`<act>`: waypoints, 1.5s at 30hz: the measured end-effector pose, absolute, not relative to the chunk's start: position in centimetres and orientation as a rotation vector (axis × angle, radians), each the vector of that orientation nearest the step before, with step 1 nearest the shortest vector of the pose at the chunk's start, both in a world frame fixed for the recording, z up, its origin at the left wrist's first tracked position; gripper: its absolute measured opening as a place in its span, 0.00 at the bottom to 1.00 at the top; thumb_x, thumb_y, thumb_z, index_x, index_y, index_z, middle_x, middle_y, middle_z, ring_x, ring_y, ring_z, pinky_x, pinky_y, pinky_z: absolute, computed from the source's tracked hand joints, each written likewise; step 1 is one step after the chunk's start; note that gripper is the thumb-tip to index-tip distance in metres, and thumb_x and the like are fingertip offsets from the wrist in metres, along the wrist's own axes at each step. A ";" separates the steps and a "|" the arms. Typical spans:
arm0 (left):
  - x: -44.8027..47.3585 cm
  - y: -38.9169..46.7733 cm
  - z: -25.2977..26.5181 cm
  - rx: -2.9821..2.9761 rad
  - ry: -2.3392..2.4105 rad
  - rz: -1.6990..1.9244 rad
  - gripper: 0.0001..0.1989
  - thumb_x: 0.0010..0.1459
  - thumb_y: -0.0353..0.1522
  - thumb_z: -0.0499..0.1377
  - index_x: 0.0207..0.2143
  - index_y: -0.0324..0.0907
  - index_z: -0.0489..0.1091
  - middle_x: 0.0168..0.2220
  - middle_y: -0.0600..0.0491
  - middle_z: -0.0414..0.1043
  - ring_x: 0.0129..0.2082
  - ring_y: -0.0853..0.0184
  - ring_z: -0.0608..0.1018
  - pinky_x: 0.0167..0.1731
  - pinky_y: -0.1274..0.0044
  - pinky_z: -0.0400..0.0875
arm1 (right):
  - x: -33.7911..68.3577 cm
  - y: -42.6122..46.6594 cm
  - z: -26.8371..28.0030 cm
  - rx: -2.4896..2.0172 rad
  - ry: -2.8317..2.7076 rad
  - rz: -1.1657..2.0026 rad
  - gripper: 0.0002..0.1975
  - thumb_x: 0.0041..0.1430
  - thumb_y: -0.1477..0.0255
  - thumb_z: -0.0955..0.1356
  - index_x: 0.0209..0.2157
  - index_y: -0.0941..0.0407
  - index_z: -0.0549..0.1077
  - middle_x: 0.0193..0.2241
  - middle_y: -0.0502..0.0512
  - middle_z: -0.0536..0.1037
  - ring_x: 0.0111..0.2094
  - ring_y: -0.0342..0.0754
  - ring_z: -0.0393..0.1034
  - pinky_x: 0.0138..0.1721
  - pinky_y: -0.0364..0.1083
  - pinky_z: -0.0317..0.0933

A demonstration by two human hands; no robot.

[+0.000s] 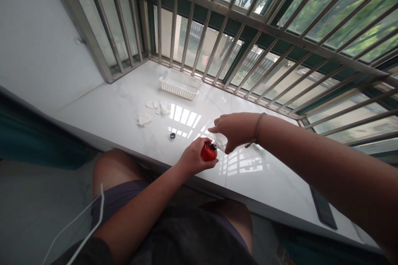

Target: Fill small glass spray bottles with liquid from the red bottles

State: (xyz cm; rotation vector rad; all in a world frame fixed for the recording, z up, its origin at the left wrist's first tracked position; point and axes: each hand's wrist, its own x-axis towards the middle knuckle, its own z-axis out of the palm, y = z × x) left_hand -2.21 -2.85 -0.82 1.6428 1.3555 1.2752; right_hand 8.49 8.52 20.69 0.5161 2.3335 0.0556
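In the head view my left hand is wrapped round a small, rounded, shiny red object with a black fitting on top; its exact kind I cannot make out. My right hand reaches in from the right, fingers curled round a clear, see-through piece. The lower end of that piece is close to the black fitting; whether they touch I cannot tell. A small dark ring-shaped cap lies on the white marble-look ledge, left of my hands.
A white perforated basket stands at the back by the barred window. Several crumpled white tissues lie in front of it. A dark flat phone-like object rests on the right, partly under my forearm. A white cable hangs lower left.
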 end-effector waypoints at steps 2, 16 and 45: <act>-2.2 -2.9 -0.8 1.640 1.354 1.274 0.33 0.50 0.40 0.76 0.55 0.49 0.68 0.53 0.50 0.76 0.51 0.54 0.81 0.52 0.64 0.77 | 8.6 8.6 20.6 0.518 2.344 0.048 0.46 0.48 0.58 0.81 0.68 0.54 0.72 0.52 0.64 0.81 0.51 0.63 0.77 0.41 0.50 0.68; -2.5 -2.9 -1.1 1.602 1.345 1.304 0.34 0.50 0.40 0.76 0.56 0.49 0.68 0.54 0.49 0.77 0.53 0.53 0.81 0.56 0.63 0.76 | 15.1 9.2 18.0 0.694 2.646 -0.459 0.42 0.56 0.54 0.78 0.69 0.50 0.67 0.61 0.62 0.76 0.59 0.63 0.73 0.59 0.59 0.69; -12.6 -2.5 -4.4 1.937 2.270 0.917 0.23 0.67 0.42 0.61 0.58 0.36 0.72 0.56 0.35 0.75 0.59 0.43 0.74 0.63 0.53 0.67 | 30.1 1.8 -4.8 2.578 3.053 -0.377 0.40 0.63 0.49 0.74 0.68 0.54 0.64 0.64 0.69 0.69 0.67 0.68 0.64 0.64 0.70 0.66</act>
